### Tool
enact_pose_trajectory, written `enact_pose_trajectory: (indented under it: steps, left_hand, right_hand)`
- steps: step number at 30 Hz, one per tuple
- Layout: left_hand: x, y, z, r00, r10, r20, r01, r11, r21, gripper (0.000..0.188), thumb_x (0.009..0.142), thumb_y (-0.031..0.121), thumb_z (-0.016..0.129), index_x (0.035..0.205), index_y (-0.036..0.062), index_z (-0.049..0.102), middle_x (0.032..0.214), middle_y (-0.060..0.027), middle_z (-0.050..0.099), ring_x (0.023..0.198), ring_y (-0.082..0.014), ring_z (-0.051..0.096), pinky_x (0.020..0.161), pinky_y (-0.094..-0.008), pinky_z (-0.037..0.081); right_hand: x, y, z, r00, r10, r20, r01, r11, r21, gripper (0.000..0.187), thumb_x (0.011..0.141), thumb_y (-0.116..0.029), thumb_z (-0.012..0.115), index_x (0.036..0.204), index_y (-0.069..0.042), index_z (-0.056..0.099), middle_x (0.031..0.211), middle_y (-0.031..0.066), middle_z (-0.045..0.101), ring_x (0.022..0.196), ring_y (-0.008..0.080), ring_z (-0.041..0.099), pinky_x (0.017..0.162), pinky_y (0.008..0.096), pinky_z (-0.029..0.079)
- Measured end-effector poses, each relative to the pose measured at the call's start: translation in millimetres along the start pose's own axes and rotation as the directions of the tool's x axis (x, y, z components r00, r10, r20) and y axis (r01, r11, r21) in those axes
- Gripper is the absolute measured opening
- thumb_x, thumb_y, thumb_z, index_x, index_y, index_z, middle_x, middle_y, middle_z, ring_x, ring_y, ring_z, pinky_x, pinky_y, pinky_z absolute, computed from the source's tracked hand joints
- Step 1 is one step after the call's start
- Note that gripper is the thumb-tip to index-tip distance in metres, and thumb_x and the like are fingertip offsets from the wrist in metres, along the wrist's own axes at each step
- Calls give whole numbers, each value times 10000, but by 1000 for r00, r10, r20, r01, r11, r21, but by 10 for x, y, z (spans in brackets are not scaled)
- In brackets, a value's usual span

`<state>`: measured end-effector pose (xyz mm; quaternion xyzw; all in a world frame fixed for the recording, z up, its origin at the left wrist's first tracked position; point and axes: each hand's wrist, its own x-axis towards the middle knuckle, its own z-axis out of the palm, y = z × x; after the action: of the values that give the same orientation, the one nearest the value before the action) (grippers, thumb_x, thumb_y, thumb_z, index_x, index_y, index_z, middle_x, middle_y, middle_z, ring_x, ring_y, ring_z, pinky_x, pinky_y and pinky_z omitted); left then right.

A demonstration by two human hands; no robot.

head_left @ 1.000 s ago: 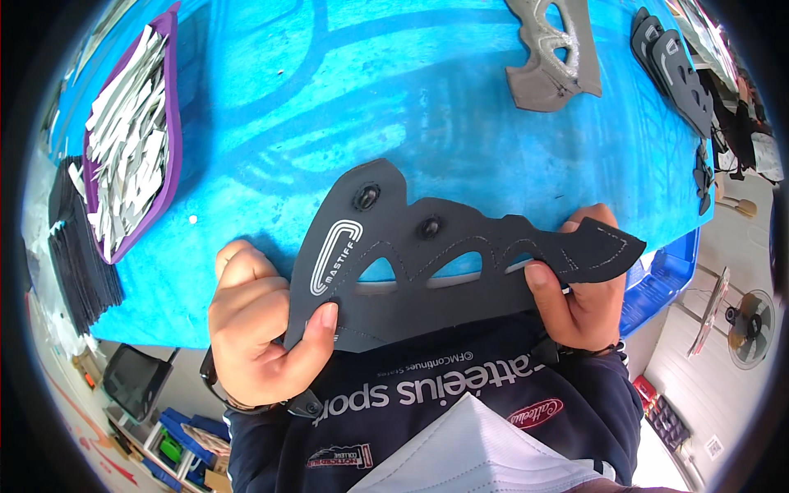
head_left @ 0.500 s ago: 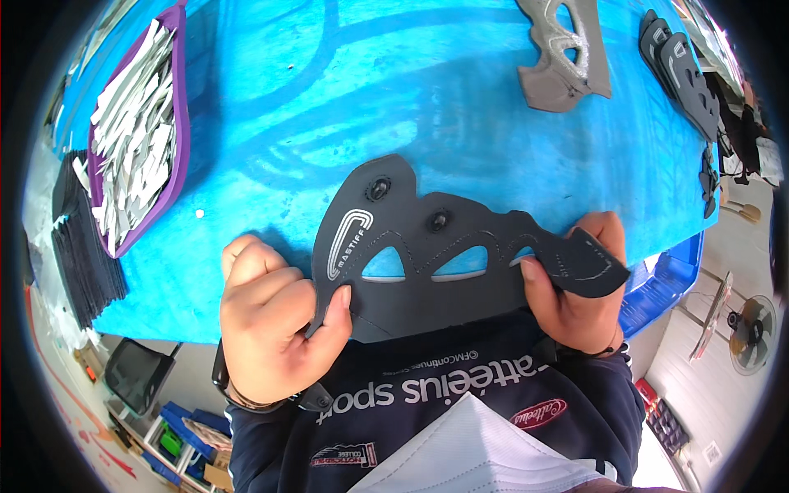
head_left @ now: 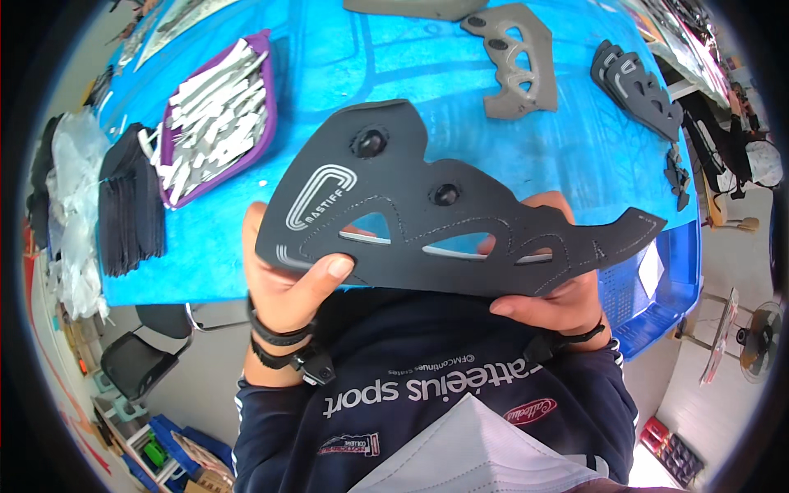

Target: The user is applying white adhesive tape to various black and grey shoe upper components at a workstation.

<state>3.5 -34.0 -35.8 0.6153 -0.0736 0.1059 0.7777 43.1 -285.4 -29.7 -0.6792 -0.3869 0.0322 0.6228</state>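
Observation:
Both hands hold up a dark grey, foam-like moulded panel point(head_left: 403, 168) above the near edge of the blue table. It has a wavy upper edge, several cut-out windows, stitched lines, a pale printed mark and two round black domed studs. My left hand point(head_left: 288, 283) grips its lower left corner, thumb on the face and fingers hidden behind. My right hand point(head_left: 559, 300) supports the lower right edge, thumb along the bottom and its fingers behind, partly visible through the windows. A brownish-grey panel point(head_left: 538, 70) of similar shape lies farther back on the table.
On the left, a purple basket point(head_left: 268, 107) holds many white strips, beside a stack of black pieces point(head_left: 127, 205). Overlapping dark panels point(head_left: 629, 90) lie at the far right of the blue table point(head_left: 205, 279). A blue crate point(head_left: 690, 271) stands right; a black chair point(head_left: 136, 361) is lower left.
The panel has come up closer and flattened out toward me, its right end no longer bent down. My left hand has opened from a curled grip to a thumb-and-fingers hold; the view has shifted.

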Motion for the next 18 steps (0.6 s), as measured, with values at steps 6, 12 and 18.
enact_pose_trajectory:
  steps: [6,12,18]
  left_hand:
    - [-139,-7,242,989,33,-146,-85,925,-371,512,715,-18,675,1132,23,380,1054,-104,542,929,-148,555,815,-298,466]
    - [-324,38,200,977,64,-202,-141,908,-394,439,755,-36,629,1131,10,408,1084,-101,536,1006,-146,530,882,-314,432]
    - [-392,79,278,961,39,-273,-125,944,-307,369,771,-55,626,1098,-1,462,1026,-53,555,895,-86,543,792,-236,450]
  right_hand:
    - [79,-101,666,851,429,-304,28,541,841,553,752,-3,653,1222,-30,365,1160,91,475,1069,162,486,894,318,402]
    - [142,-103,963,856,483,-185,156,99,983,332,852,38,508,1166,-67,474,1120,79,561,1065,191,528,914,346,443]
    - [157,-157,943,857,406,-319,102,472,876,219,842,55,522,1041,-35,538,1025,84,592,964,185,580,828,343,489]
